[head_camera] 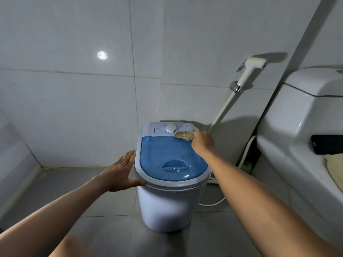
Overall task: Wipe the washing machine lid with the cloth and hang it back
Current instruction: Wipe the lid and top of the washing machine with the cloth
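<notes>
Right hand presses cloth on blue lid in tiled bathroom.

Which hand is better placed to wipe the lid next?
Right. The right hand already grips the cloth at the far edge of the blue lid, so it could sweep toward the near edge. The left hand is open, pressed against the washer's rim, apparently steadying it.

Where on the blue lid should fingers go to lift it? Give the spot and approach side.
Take the blue lid by the scooped recess near its front edge, coming from the front. It looks like the only moulded finger hold, and the far edge probably hinges at the control panel.
</notes>
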